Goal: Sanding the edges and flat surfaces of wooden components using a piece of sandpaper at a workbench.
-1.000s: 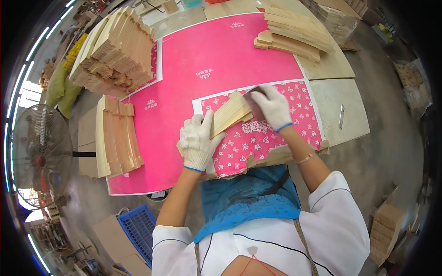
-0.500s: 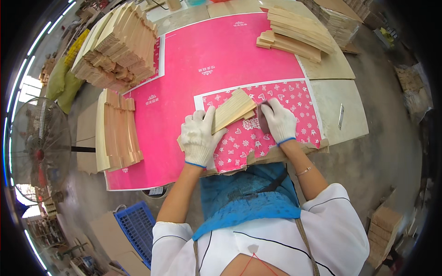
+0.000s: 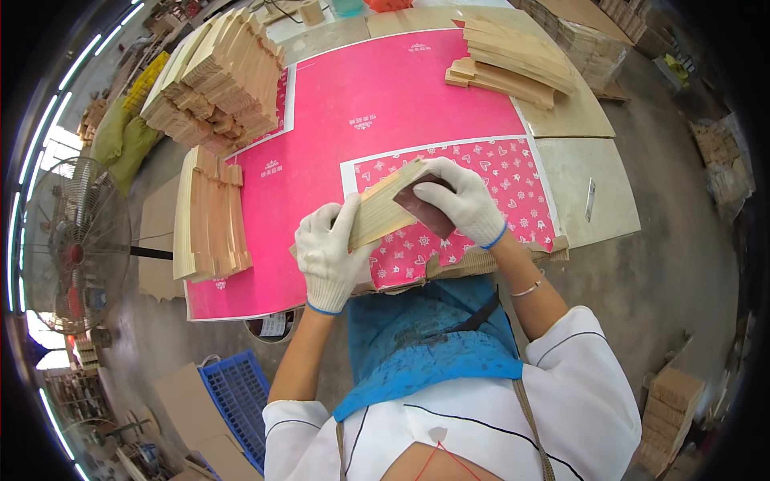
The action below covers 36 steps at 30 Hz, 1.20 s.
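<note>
Above the near edge of the pink-covered table, my left hand point(image 3: 327, 250), in a white knit glove, is closed around the near end of a pale wooden slat point(image 3: 382, 210). The slat slants up to the right. My right hand point(image 3: 465, 202), gloved the same way, grips a dark reddish-brown sheet of sandpaper point(image 3: 425, 210) and presses it against the slat's far right end. Part of that end is hidden by the sandpaper and fingers. Under both hands lies a pink patterned sheet point(image 3: 513, 176).
Stacked wooden slats stand at the far left point(image 3: 212, 80), with a lower pile of slats point(image 3: 210, 212) nearer me. More curved slats point(image 3: 513, 68) lie at the far right. A cutter knife point(image 3: 591, 200) rests on the right board. Left of the table are a fan point(image 3: 76, 248) and a blue crate point(image 3: 235, 401).
My right hand has moved left with the sandpaper, from beside the slat onto its end. The slat has tilted more steeply, and my left hand has shifted slightly left.
</note>
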### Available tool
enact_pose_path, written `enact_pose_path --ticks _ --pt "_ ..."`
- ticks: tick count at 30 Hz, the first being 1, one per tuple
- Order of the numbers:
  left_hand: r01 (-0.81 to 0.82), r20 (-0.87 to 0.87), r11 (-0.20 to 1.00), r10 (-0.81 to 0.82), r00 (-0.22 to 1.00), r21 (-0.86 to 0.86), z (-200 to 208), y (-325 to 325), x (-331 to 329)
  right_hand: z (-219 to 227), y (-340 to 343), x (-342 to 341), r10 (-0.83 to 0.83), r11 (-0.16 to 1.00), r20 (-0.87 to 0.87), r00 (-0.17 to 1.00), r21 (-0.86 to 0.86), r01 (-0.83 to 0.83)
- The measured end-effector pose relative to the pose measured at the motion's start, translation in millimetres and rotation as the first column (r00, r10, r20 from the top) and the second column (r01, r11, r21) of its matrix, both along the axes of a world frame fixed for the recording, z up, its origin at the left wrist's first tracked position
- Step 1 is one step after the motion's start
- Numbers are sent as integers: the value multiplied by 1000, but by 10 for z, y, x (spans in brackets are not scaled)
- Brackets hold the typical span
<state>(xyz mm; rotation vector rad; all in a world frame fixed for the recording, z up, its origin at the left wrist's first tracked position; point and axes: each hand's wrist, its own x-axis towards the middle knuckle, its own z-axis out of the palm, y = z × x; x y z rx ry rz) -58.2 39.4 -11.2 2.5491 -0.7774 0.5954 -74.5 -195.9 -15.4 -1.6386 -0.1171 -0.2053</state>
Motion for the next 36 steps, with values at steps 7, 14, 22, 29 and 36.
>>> enact_pose_path --ticks 7,14,22,29,36 --pt "278 -66 950 -289 955 -141 128 117 -601 -48 135 -5 -154 944 -50 987 288 162" --pt "-495 -200 -94 -837 509 -864 -31 -276 -395 46 373 -137 -21 970 61 998 242 6" --pt "-661 -150 -269 -850 505 -700 -191 -114 -191 196 241 6 -196 805 -129 972 545 234" --pt "-576 -163 -219 -828 537 -788 -111 -159 -203 -66 559 -53 -103 877 -332 938 414 243" --pt "-652 -58 -328 -866 496 -684 -226 37 -123 -131 390 -259 -185 945 -270 945 214 246"
